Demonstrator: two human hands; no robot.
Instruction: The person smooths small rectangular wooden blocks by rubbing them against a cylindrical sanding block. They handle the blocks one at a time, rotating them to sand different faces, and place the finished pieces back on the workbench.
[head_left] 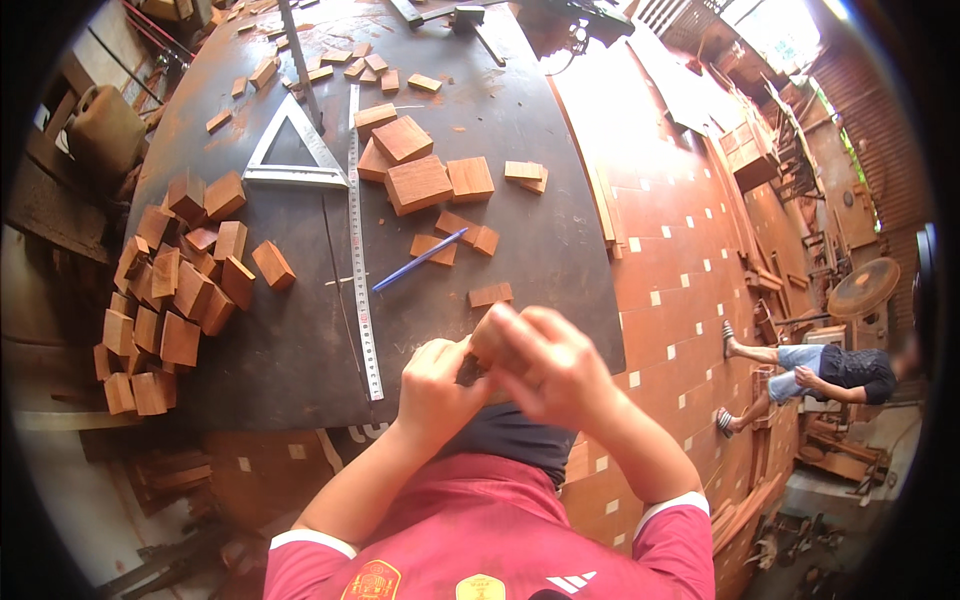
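Observation:
At the near edge of the dark worktable, my left hand and my right hand meet with bent fingers. Between them is a small brown wooden block, mostly hidden by the fingers, with a dark patch below it. Just beyond my hands lies a single wooden block. A blue pen rests slantwise over small blocks farther off. Left of these, a steel ruler runs away from me along the tabletop. Beside its middle lies a silver triangular square.
A heap of wooden blocks covers the table's left side. Larger blocks are stacked near the middle, and small offcuts lie scattered at the far end. On the right, a person stands on the tiled floor near a round fan.

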